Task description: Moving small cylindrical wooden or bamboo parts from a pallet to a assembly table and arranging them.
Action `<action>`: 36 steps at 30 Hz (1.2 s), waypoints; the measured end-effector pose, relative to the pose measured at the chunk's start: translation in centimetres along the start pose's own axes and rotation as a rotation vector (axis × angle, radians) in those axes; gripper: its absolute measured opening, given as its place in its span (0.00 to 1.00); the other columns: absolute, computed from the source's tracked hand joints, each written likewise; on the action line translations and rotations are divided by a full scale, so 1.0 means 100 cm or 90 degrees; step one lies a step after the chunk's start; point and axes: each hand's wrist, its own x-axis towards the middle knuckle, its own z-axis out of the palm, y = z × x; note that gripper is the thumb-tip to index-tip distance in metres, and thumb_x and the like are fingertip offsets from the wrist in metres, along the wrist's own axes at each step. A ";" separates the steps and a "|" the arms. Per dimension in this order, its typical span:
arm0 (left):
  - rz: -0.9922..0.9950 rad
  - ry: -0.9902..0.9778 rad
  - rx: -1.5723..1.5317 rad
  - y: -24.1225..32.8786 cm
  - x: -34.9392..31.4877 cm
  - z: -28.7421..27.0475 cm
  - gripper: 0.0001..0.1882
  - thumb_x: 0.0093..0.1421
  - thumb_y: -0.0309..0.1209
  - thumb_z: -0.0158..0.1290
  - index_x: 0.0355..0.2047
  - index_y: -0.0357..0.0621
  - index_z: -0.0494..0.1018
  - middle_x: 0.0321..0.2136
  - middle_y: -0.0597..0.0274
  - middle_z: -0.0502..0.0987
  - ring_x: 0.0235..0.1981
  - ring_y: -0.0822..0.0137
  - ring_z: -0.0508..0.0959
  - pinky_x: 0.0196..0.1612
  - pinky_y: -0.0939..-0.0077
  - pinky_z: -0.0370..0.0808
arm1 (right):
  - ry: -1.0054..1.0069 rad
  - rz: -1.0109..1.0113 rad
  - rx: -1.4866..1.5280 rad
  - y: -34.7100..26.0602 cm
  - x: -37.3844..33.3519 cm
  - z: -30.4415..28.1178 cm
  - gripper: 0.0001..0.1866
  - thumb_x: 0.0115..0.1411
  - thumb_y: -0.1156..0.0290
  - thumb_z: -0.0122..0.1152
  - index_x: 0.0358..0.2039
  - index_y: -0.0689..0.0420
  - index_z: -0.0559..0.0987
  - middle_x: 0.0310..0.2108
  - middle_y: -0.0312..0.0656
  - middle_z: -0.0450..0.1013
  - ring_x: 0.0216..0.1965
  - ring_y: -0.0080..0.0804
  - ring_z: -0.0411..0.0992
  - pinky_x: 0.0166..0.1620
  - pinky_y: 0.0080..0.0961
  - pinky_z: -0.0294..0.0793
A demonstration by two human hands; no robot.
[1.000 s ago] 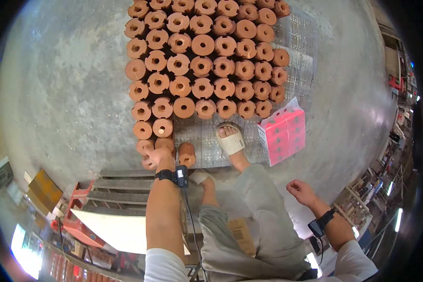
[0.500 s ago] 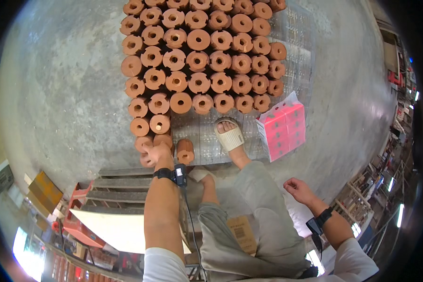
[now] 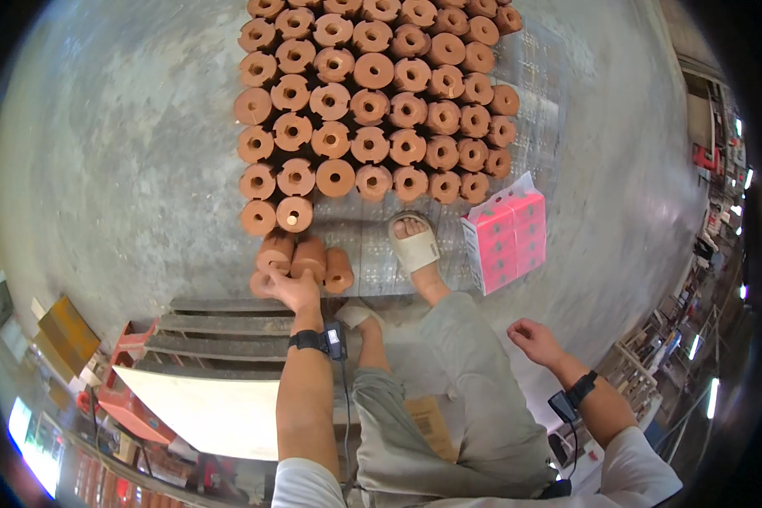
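Terracotta cylinders (image 3: 275, 251) touch the left hand (image 3: 296, 291), grip unclear; right hand (image 3: 535, 340) curls closed; printed pink pack (image 3: 511, 239) is illegible.

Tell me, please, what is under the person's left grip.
Reddish-brown, clay-like cylinders show at the edges of the left grip; the surfaces directly beneath it are covered and cannot be seen.

Cylinders (image 3: 360, 100) in rows ahead, package (image 3: 511, 237) right of sandal (image 3: 416, 251)

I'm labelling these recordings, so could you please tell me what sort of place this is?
Probably a workshop or small factory: rows of matching reddish-brown cylinders with holes, a grey concrete-looking floor, and bright strip lights at the right.
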 end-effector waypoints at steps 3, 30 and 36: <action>0.040 -0.001 0.050 -0.009 0.002 -0.005 0.46 0.50 0.23 0.63 0.67 0.41 0.50 0.60 0.36 0.46 0.58 0.40 0.61 0.59 0.59 0.70 | -0.007 -0.034 0.002 -0.004 0.005 0.004 0.10 0.64 0.67 0.61 0.40 0.60 0.79 0.33 0.41 0.79 0.33 0.27 0.76 0.40 0.27 0.76; -0.159 -0.036 0.109 0.047 -0.011 0.006 0.48 0.55 0.34 0.66 0.70 0.54 0.50 0.67 0.29 0.32 0.67 0.32 0.52 0.66 0.55 0.65 | -0.025 -0.034 -0.012 -0.018 0.015 0.009 0.10 0.63 0.69 0.61 0.40 0.61 0.78 0.32 0.40 0.78 0.33 0.25 0.75 0.40 0.25 0.76; -0.200 -0.033 0.124 0.043 -0.006 0.010 0.48 0.53 0.34 0.67 0.70 0.53 0.51 0.67 0.29 0.29 0.67 0.34 0.51 0.67 0.59 0.64 | -0.040 -0.024 0.034 -0.020 0.020 0.004 0.08 0.63 0.71 0.60 0.41 0.61 0.78 0.32 0.38 0.78 0.32 0.23 0.75 0.39 0.23 0.76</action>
